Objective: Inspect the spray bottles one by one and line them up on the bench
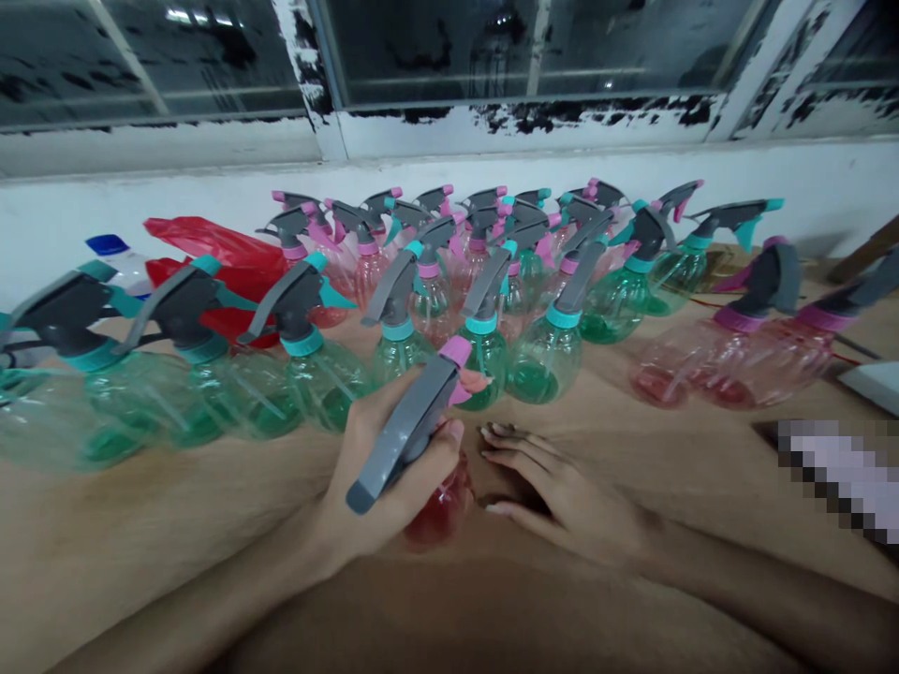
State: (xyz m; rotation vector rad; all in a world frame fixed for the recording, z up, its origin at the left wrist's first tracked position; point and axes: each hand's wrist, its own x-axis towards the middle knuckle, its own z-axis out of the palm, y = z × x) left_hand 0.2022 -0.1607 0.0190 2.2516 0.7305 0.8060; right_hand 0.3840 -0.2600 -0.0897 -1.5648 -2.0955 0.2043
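Observation:
My left hand (421, 477) is wrapped round the neck of a spray bottle (436, 517) near the table's front edge. Its clear body has a red tint, and its grey head with a pink nozzle tilts across my fingers. A fingertip shows by the pink trigger. To the right of this bottle, my right hand (566, 487) rests low over the table with its fingers stretched towards it, apart from it and holding nothing. Just beyond my hands stands a green spray bottle (546, 360) with a teal collar, among others like it.
Several pink and green spray bottles (369, 271) crowd the back of the table (281, 534). Two pink bottles (734, 370) stand at the right. Behind the left row lie a red plastic bag (217, 253) and a blue-capped bottle (119, 262). A wall with windows (435, 56) closes the back.

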